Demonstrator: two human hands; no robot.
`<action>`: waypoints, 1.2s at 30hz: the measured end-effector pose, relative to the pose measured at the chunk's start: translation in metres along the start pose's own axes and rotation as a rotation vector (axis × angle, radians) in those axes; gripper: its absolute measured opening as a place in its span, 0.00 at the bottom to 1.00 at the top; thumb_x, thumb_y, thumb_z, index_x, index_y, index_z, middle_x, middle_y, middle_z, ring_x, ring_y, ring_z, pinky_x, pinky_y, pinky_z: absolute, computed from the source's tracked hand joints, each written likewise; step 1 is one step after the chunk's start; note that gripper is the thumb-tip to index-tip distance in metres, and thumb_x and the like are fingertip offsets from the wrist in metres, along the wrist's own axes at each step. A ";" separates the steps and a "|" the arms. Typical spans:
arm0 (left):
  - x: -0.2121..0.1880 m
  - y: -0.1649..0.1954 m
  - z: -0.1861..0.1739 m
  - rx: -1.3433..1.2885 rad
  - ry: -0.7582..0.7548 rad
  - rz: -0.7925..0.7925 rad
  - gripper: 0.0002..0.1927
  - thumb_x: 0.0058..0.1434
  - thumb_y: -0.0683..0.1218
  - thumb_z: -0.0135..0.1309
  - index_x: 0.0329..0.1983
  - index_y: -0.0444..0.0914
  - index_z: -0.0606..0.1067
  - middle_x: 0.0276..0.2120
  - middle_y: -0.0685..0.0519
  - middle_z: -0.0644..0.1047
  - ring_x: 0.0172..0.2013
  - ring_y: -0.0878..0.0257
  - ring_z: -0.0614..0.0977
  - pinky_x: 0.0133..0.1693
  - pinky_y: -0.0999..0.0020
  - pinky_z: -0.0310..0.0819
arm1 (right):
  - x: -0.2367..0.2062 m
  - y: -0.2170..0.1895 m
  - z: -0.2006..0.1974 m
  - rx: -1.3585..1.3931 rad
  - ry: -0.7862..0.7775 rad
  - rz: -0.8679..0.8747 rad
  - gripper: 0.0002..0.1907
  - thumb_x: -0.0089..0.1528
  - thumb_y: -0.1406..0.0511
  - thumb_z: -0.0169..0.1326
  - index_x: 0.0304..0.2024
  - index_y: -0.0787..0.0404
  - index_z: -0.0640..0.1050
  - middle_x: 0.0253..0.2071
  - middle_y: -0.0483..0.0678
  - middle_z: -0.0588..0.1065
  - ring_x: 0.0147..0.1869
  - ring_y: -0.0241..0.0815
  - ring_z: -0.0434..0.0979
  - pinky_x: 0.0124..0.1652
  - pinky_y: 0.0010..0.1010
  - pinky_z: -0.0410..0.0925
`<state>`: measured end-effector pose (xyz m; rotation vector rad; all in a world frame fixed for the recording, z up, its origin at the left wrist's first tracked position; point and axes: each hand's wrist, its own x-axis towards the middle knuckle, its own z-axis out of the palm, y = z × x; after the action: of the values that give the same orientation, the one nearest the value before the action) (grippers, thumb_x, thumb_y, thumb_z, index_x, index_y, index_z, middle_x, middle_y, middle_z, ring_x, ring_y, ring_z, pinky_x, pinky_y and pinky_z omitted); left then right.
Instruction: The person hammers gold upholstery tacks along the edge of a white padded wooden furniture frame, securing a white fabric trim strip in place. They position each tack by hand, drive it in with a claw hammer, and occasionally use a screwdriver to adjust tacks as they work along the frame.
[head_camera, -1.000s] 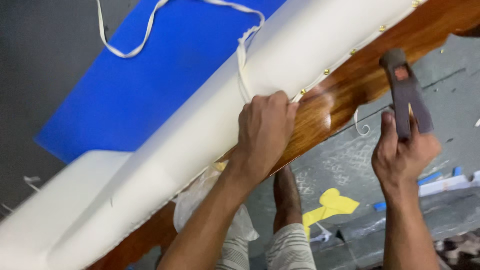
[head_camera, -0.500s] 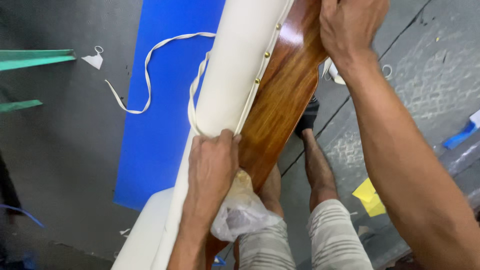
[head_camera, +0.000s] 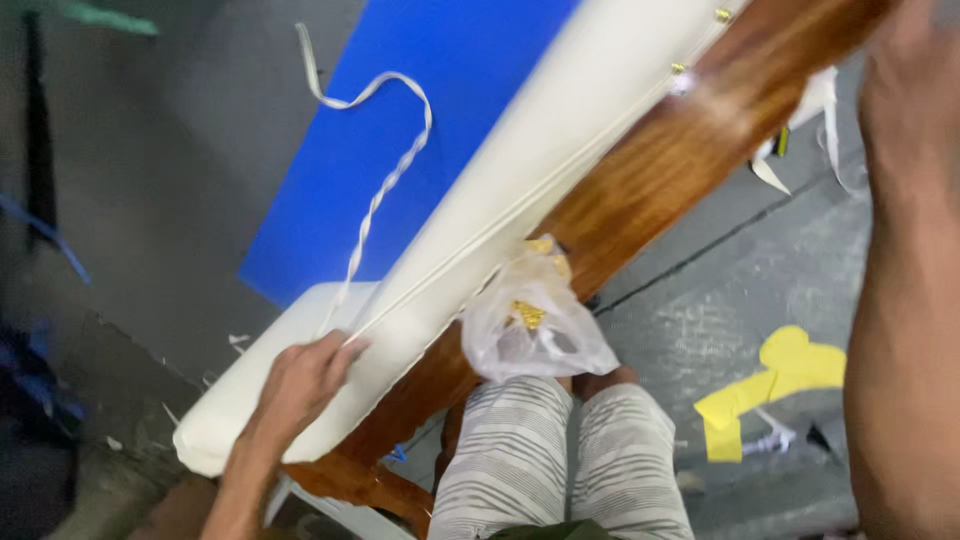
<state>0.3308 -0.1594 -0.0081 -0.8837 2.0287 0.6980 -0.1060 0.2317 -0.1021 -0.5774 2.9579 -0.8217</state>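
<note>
A long white padded cushion (head_camera: 520, 190) lies along a polished brown wooden rail (head_camera: 680, 160), fixed with gold tacks (head_camera: 722, 15) near the top. My left hand (head_camera: 300, 385) rests on the cushion's lower end, with its fingers pinching the end of a loose white trim strip (head_camera: 385, 190) that curls up over the blue sheet. My right hand (head_camera: 905, 60) is blurred at the top right edge, beside the rail, and its forearm runs down the right side. What it holds is out of view. A clear plastic bag of gold tacks (head_camera: 535, 320) sits on my knees against the rail.
A blue sheet (head_camera: 430, 120) lies on the grey concrete floor (head_camera: 150, 200) behind the cushion. Yellow scraps (head_camera: 785, 375) and white offcuts (head_camera: 810, 110) lie on the floor to the right. My legs in striped shorts (head_camera: 560, 450) are below the rail.
My left hand has slid down the cushion to its lower end, still at the trim strip. The view has swung, and the hammer seen one second ago is out of view.
</note>
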 end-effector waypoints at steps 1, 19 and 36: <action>-0.021 -0.038 0.003 0.081 0.087 0.057 0.12 0.64 0.53 0.54 0.38 0.41 0.79 0.20 0.45 0.80 0.21 0.51 0.82 0.28 0.53 0.76 | -0.019 -0.004 -0.002 0.009 -0.015 0.006 0.13 0.78 0.66 0.47 0.45 0.72 0.75 0.28 0.58 0.72 0.32 0.56 0.72 0.32 0.46 0.64; -0.337 -0.317 0.060 0.239 0.378 -0.975 0.15 0.70 0.49 0.51 0.58 0.45 0.76 0.35 0.40 0.82 0.38 0.46 0.84 0.45 0.53 0.79 | -0.388 -0.035 -0.029 0.160 -0.299 0.249 0.18 0.70 0.69 0.61 0.61 0.68 0.75 0.51 0.57 0.75 0.47 0.45 0.77 0.46 0.34 0.71; -0.177 -0.340 0.105 0.279 0.607 -0.793 0.12 0.64 0.44 0.55 0.48 0.35 0.77 0.41 0.40 0.79 0.44 0.43 0.79 0.49 0.52 0.73 | -0.382 -0.144 0.017 0.328 -0.308 0.247 0.21 0.62 0.68 0.61 0.58 0.60 0.76 0.47 0.51 0.75 0.42 0.42 0.78 0.40 0.32 0.73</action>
<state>0.7202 -0.2288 0.0286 -1.7120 1.9359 -0.3241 0.3017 0.2444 -0.0755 -0.2825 2.4803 -1.0506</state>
